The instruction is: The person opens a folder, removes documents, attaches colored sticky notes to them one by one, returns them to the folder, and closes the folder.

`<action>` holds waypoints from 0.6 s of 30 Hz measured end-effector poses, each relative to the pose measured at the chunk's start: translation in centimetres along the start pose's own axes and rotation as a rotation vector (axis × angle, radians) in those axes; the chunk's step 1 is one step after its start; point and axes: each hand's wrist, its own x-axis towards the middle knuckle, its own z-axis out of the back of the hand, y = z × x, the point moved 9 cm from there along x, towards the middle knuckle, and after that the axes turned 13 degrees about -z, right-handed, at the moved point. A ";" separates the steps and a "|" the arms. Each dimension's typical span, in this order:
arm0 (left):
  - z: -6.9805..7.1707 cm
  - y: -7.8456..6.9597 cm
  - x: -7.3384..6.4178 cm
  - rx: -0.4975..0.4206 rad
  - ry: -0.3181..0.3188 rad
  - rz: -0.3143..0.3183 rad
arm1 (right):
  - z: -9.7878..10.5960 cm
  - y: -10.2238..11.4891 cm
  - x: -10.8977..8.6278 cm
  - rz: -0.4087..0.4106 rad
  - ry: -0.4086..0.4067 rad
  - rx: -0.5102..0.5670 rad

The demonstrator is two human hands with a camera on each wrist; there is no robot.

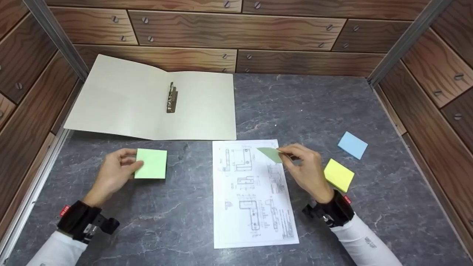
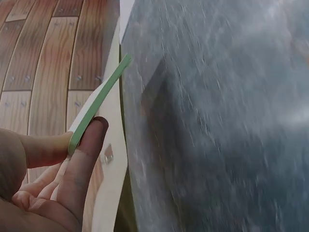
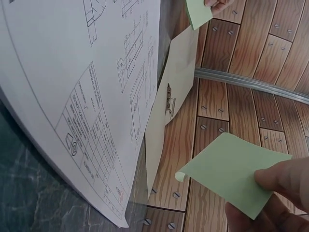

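My left hand (image 1: 115,173) holds a green sticky note pad (image 1: 152,164) by its left side, thumb on top and fingers beneath. The left wrist view shows the pad (image 2: 99,104) edge-on, pinched above the table. Between thumb and fingers, my right hand (image 1: 305,168) pinches a single green sticky note (image 1: 269,153) over the upper right of a sheet with technical drawings (image 1: 229,184). In the right wrist view this note (image 3: 236,169) is tilted, one corner curled. The drawing sheet lies flat on the table.
An open cream folder (image 1: 122,96) with a metal clip (image 1: 172,99) lies behind, at the back left. To the right are a blue sticky note pad (image 1: 353,145) and a yellow sticky note pad (image 1: 339,175). Wood-patterned walls (image 1: 236,31) enclose the grey table (image 1: 177,221) at the back and sides.
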 end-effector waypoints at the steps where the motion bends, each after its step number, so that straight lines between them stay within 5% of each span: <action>1: 0.2 0.2 0.0 0.001 0.005 0.008 | 0.0 0.0 0.0 0.001 0.000 -0.003; 8: 1.7 2.0 -0.4 0.060 0.046 0.037 | -0.5 0.0 -0.1 -0.003 0.013 -0.007; 18: 2.8 3.4 -0.6 0.236 -0.019 0.017 | -1.2 -0.1 -0.5 -0.023 0.063 -0.013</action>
